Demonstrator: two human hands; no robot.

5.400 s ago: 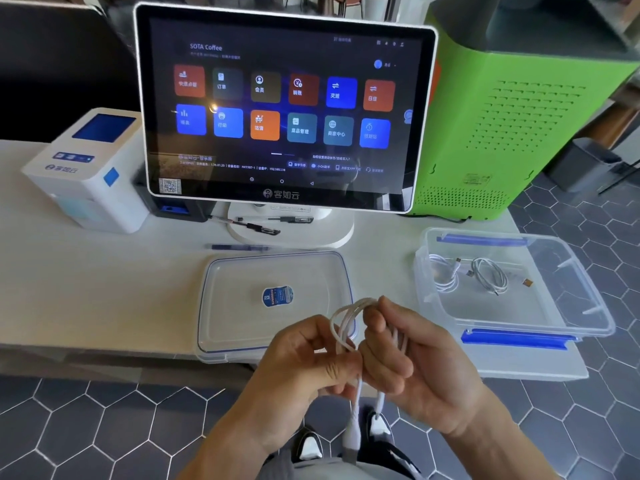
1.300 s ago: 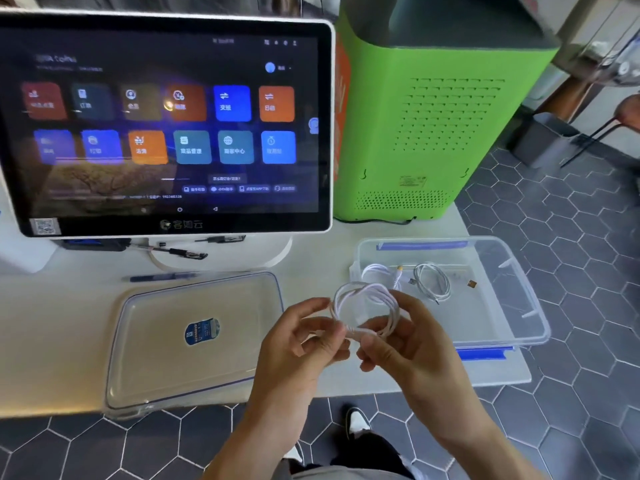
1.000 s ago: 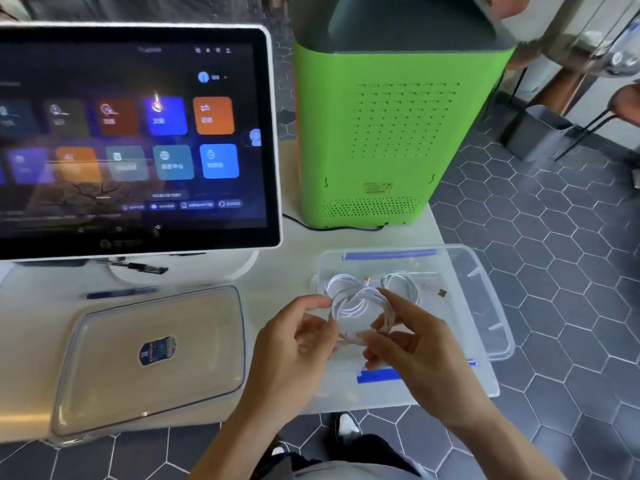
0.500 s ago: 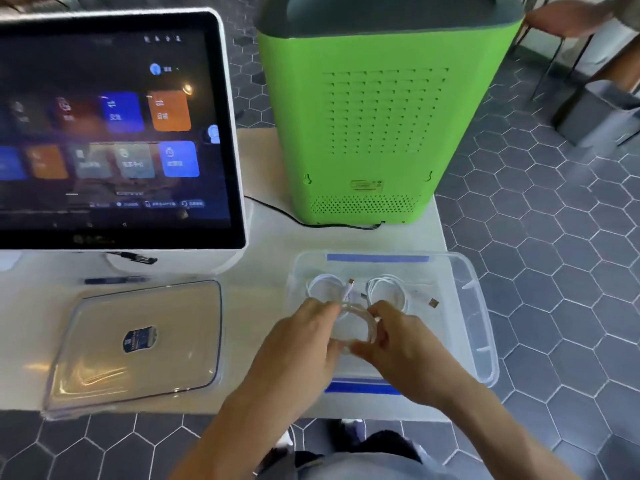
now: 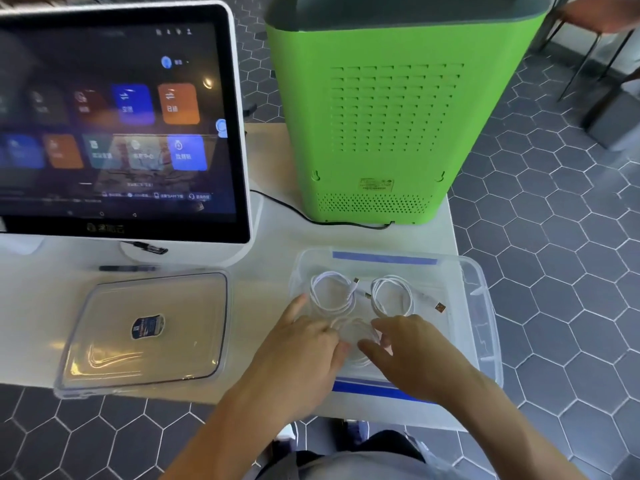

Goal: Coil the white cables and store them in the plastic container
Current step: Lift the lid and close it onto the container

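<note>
On a white table over grey hexagon floor tiles, the clear plastic container holds three coiled white cables. The left hand and right hand, fingers loosely spread, rest on the nearest coil; whether they grip it, I cannot tell.

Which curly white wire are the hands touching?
The coiled cable at the front, between the left hand and right hand. The back left coil and back right coil lie untouched further back in the plastic container.

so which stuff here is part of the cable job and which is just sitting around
Job: third coil under left hand and right hand; two coiled cables; plastic container; lid.
Lying about: touchscreen, green machine, pen.
</note>
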